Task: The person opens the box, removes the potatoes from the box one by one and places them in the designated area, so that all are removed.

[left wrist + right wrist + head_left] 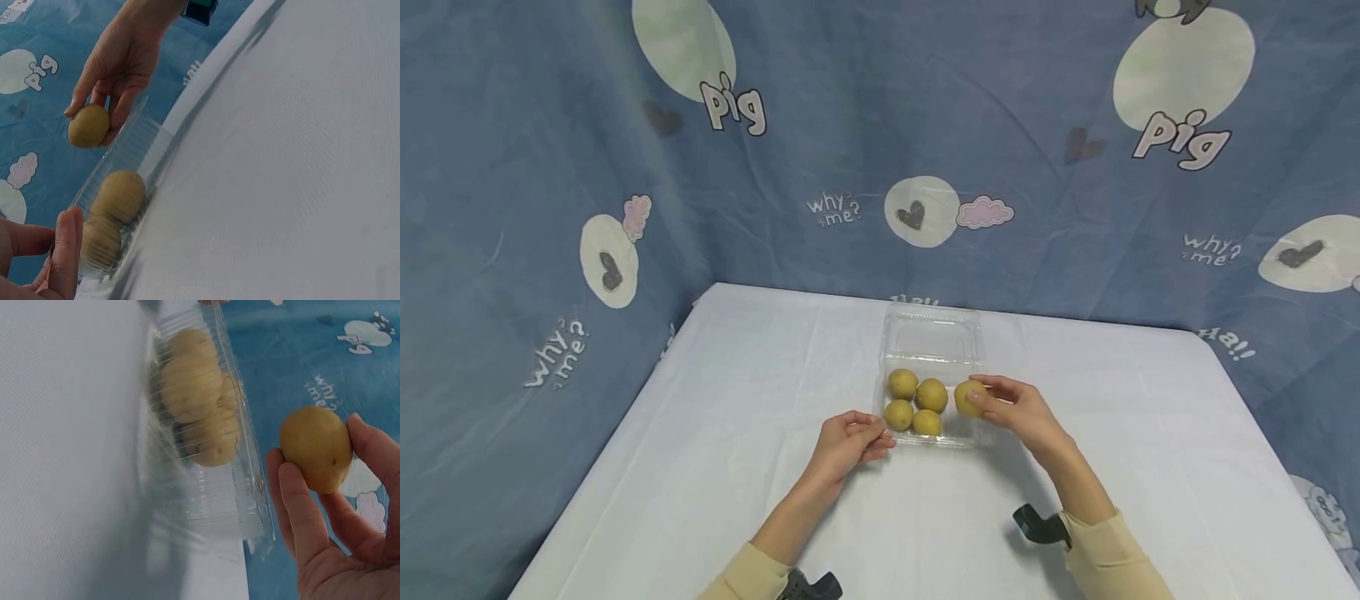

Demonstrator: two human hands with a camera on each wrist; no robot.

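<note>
1. The right hand (1026, 412) holds one round yellow fruit (315, 449) between the thumb and the fingertips; the grip is closed on it. It may be a potato, I cannot tell.
2. The main relation: below this grip and to its left lies the clear plastic box (958, 427). The held fruit is over the box's right part, apart from its rim.
3. Four other yellow fruits (932, 395) sit together in the box, to the left of the grip; the nearest is just beside the held one.
4. The opened lid (932, 336) lies on the far side from the grip, so box and lid together run lengthwise away from the person. The held fruit, almost round, shows no clear long axis.
5. The right hand is nearer to the box's right part. The left hand (850, 446) is at the near left corner, thumb and fingers close together; if they pinch the rim, I cannot tell.
6. Beyond the grip, the blue cloth (820, 275) carries the readable words "pig", "why me?" and "Ha!!". On box and fruits I see no label.
</note>
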